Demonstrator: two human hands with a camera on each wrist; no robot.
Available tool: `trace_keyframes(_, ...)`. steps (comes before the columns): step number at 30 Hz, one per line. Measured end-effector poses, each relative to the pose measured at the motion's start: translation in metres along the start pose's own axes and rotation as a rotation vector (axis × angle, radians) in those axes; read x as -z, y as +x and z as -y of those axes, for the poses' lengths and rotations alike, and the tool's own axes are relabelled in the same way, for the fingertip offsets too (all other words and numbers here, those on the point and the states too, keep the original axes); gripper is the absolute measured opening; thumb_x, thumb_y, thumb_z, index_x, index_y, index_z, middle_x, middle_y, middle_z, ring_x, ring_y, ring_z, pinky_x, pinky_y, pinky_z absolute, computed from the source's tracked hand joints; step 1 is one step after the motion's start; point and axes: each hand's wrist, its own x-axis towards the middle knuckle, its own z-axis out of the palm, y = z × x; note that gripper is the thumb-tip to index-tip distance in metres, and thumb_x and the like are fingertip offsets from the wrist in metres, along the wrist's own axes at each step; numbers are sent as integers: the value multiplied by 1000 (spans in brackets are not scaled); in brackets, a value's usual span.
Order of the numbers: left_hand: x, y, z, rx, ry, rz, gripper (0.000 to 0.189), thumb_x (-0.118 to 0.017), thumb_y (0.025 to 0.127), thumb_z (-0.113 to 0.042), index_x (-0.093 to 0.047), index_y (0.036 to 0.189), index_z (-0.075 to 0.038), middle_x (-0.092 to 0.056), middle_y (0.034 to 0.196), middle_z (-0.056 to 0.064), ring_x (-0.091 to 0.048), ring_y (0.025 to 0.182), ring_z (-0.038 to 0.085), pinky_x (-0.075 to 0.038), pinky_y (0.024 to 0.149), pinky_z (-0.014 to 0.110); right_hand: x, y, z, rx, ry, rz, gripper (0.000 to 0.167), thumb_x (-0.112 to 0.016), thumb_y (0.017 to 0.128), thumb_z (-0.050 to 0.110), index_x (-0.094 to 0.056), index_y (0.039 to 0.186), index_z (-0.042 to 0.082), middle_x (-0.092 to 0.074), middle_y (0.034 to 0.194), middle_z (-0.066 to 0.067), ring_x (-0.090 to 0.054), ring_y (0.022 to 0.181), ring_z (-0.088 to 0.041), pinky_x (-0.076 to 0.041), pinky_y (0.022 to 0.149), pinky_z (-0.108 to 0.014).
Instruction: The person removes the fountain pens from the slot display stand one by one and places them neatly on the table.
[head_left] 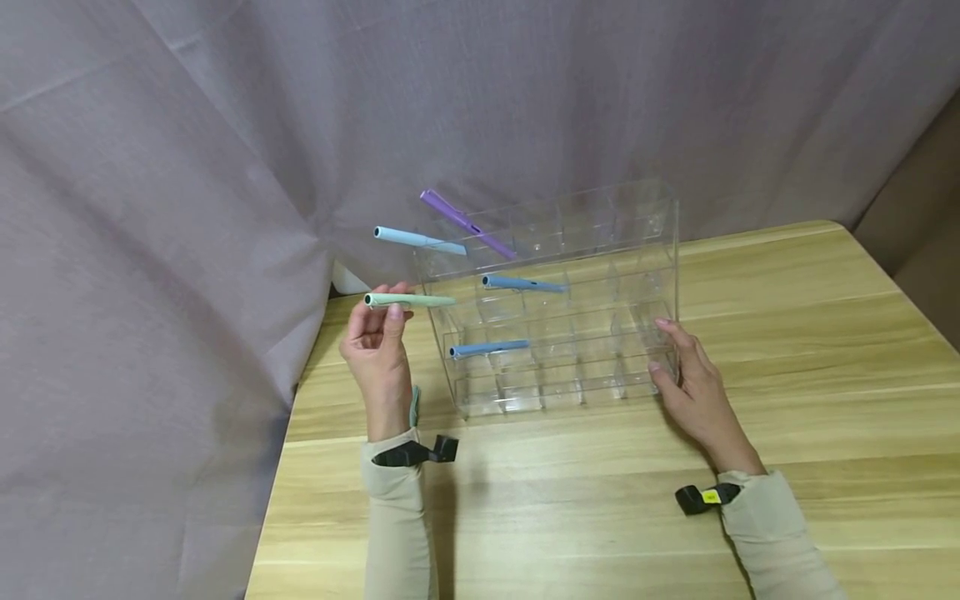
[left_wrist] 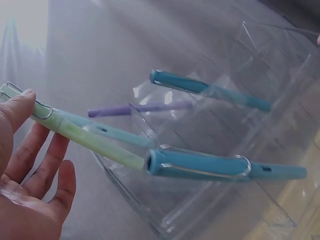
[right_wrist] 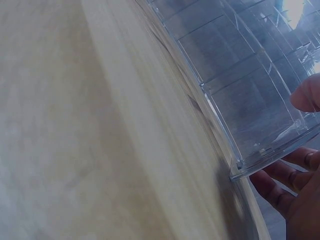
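Observation:
My left hand (head_left: 378,354) pinches a light green pen (left_wrist: 100,145) between thumb and fingers. The pen's lower end overlaps the left side of a clear tiered pen organizer (head_left: 677,250). At the organizer's right side my right hand (head_left: 697,396) grips the wall, thumb in front and fingers behind it. A purple pen (head_left: 465,222) and a pale blue pen (head_left: 416,239) lean in the top row at the left. One blue pen (head_left: 521,284) stands in a middle tier, and another blue pen (head_left: 487,347) sits lower, near the front left.
The organizer stands on a wood-grain table (head_left: 570,500) before a grey curtain (head_left: 480,100). A small teal object (head_left: 415,405) lies beside the left wrist, partly hidden by it. Some white item (head_left: 349,279) shows at the table's back left corner.

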Motion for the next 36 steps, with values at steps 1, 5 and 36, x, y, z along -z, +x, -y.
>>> trace_keyframes(1, 0, 0, -2, -13, -17, 4, 23, -73, 98, 3, -79, 116, -9, -84, 110, 6, -80, 103, 20, -63, 85, 26, 0, 0, 0, 3, -1, -1, 71, -62, 100, 2, -39, 164, 23, -45, 162, -31, -42, 146, -63, -34, 112, -86)
trace_keyframes(5, -1, -2, -11, -50, -61, 19, 24, -79, 96, -7, -77, 120, -7, -84, 112, 7, -80, 103, 21, -64, 85, 28, 0, 1, -1, 13, -1, -3, 71, -63, 100, 1, -39, 164, 23, -46, 161, -31, -44, 145, -63, -35, 112, -85)
trace_keyframes(36, 50, -33, -31, -12, 112, -116, 47, -63, 101, 11, -55, 147, 12, -82, 119, 7, -78, 111, 15, -61, 98, 24, 3, 1, -1, 14, 2, -3, 71, -62, 99, 0, -39, 163, 20, -46, 161, -31, -42, 146, -63, -34, 112, -85)
